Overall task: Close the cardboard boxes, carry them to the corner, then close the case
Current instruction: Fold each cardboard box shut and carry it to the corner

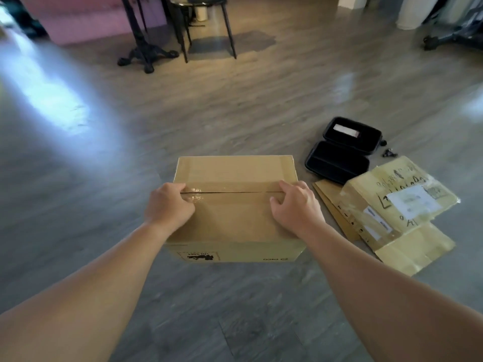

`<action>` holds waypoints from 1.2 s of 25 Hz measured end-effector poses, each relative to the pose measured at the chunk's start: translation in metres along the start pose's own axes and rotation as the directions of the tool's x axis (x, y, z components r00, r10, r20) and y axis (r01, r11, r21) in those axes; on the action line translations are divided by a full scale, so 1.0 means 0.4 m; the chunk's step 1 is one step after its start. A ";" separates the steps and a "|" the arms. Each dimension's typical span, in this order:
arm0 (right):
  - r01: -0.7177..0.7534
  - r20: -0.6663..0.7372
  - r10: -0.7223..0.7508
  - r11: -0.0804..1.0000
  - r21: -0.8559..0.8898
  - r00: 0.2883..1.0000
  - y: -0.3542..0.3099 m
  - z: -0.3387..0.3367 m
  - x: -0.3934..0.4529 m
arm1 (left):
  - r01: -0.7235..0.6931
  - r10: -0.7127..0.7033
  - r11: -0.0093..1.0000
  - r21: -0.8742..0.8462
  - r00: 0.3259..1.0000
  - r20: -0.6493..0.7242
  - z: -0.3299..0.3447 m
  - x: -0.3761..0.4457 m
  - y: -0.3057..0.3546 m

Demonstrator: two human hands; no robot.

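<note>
A brown cardboard box (pixel 233 220) stands on the floor in front of me with its top flaps folded down and meeting at a middle seam. My left hand (pixel 168 205) rests on the near flap at the seam's left end, fingers curled. My right hand (pixel 295 205) lies on the same flap at the seam's right end, fingers bent over it. To the right lies a second cardboard box (pixel 392 210) with labels, handwriting and tape, flaps splayed out. Behind it a black zip case (pixel 342 150) lies open, both halves facing up.
Small black bits (pixel 388 152) lie on the grey wood floor (pixel 235 309) beside the case. Far back stand a black table base (pixel 146 56) and a chair's legs (pixel 230 30). A wheeled stand (pixel 441 40) is at the top right.
</note>
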State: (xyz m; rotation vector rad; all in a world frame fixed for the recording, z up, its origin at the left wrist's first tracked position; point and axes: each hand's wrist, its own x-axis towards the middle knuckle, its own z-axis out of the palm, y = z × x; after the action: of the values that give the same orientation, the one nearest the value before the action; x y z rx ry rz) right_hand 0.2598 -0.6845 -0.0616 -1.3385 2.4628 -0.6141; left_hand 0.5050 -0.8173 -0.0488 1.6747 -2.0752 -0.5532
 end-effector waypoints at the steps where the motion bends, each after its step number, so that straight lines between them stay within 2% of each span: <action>1: 0.018 0.007 -0.018 1.000 0.013 1.000 -0.064 -0.059 -0.004 | 0.002 -0.001 1.000 0.012 1.000 -0.006 -0.092 0.000 0.019; 6: 0.151 0.053 -0.151 0.989 0.011 0.987 -0.401 -0.365 -0.033 | 0.051 -0.050 0.997 0.061 0.998 -0.023 -0.554 -0.013 0.103; 8: 0.203 0.081 -0.204 0.979 0.022 0.976 -0.573 -0.506 -0.045 | 0.117 -0.116 0.991 0.063 0.993 -0.026 -0.773 0.001 0.144; 11: 0.261 0.076 -0.263 0.964 0.046 0.962 -0.831 -0.691 -0.050 | 0.125 -0.122 0.990 0.064 0.991 -0.055 -1.083 0.043 0.181; 16: 0.358 0.046 -0.360 0.933 0.035 0.932 -1.190 -0.881 -0.061 | 0.156 -0.143 0.984 0.091 0.981 -0.133 -1.458 0.071 0.184; 21: 0.444 0.003 -0.444 0.895 0.038 0.896 -1.451 -0.927 -0.024 | 0.170 -0.148 0.981 0.088 0.966 -0.214 -1.677 0.119 0.116; 25: 0.485 0.021 -0.487 0.873 0.055 0.873 -1.585 -0.895 0.055 | 0.182 -0.140 0.974 0.136 0.952 -0.272 -1.750 0.208 0.063; 30: 0.532 0.057 -0.536 0.844 0.066 0.842 -1.768 -0.806 0.243 | 0.212 -0.145 0.956 0.203 0.942 -0.302 -1.821 0.434 -0.036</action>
State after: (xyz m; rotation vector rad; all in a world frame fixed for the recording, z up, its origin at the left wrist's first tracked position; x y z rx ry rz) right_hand 0.5854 -1.0324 0.5601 -2.0082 1.9870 -0.7171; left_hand 0.8833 -1.0242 0.5635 1.9598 -1.8459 -0.1101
